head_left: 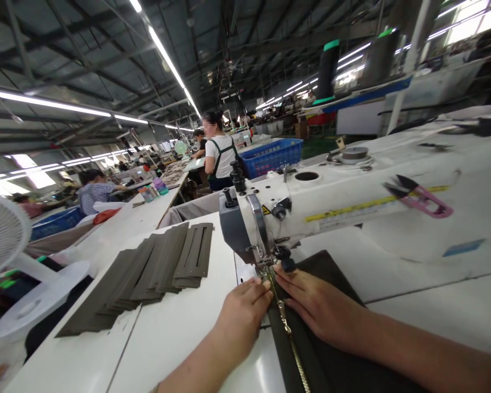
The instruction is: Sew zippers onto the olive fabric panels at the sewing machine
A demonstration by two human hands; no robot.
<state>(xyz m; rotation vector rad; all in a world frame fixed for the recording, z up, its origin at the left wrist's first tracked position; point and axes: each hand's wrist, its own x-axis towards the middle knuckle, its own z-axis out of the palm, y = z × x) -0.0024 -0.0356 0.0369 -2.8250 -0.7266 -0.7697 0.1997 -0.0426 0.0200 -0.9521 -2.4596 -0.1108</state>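
A gold-toothed zipper (297,357) with metal sliders runs along a dark olive panel (325,267) toward the presser foot of a white sewing machine (335,185). Just in front of the foot, my left hand (245,308) has its fingers closed together at the zipper's left edge; its thumb is hidden. My right hand (315,303) lies flat on the panel to the right of the zipper, fingers stretched toward the foot. The needle's tip cannot be made out behind the machine parts and fingertips.
Overlapping stacks of olive slotted pieces (159,267) lie left on the white table (180,327). Pink-handled thread snips (423,199) rest on the machine arm. A white fan (41,278) stands far left. Beyond are a blue crate (272,158) and people at other tables.
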